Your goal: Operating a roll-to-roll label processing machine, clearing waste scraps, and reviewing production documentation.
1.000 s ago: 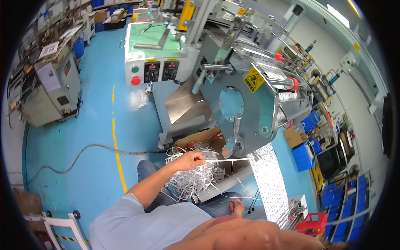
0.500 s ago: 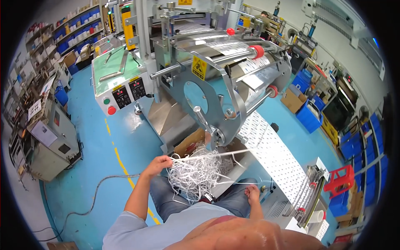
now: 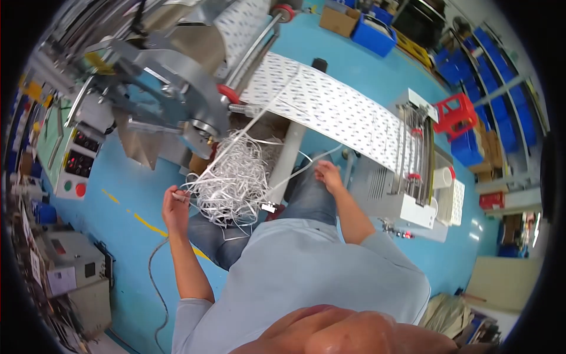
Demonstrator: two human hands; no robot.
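Through the head view I see my left hand point(image 3: 175, 207) pinching a white strip point(image 3: 243, 131), stretched straight over a tangled heap point(image 3: 233, 183) and across the patterned sheet point(image 3: 336, 115); my right hand point(image 3: 328, 174) curls loosely by the jeans point(image 3: 312, 197).

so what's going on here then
A seated person's left hand pinches a narrow white strip, which runs over a big tangle of similar strips toward a patterned white sheet. The right hand is by the right leg, loosely curled; whether it holds anything is unclear.
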